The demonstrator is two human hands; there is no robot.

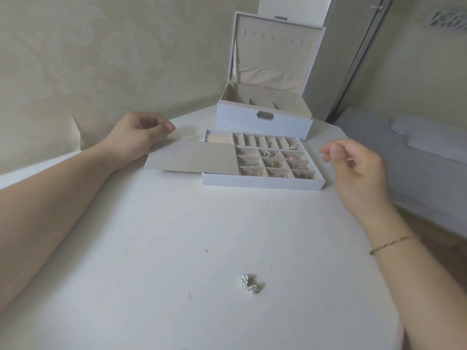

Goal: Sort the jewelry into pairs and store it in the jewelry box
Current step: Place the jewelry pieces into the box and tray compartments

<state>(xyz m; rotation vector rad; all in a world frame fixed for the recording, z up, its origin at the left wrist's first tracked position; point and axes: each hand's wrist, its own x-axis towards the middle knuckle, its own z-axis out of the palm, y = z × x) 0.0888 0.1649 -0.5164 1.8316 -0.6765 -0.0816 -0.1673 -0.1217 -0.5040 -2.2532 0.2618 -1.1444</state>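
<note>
Nearby, flower earrings (249, 283) on white table (151, 236) — gray flap (193, 157) over tray (262, 181).

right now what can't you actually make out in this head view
- Left part of the tray: the grey flap lies over it, hiding what is underneath.
- Jewelry in the open tray cells: too small and blurred to tell pairs.
- Jewelry box interior: its front wall hides the bottom.
- Left hand and right hand: curled fingers hide whether they pinch anything tiny.
- Two flower earrings: backs unseen.

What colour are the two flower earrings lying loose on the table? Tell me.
White petals with silvery edges, seen in the head view: flower earrings.
</note>
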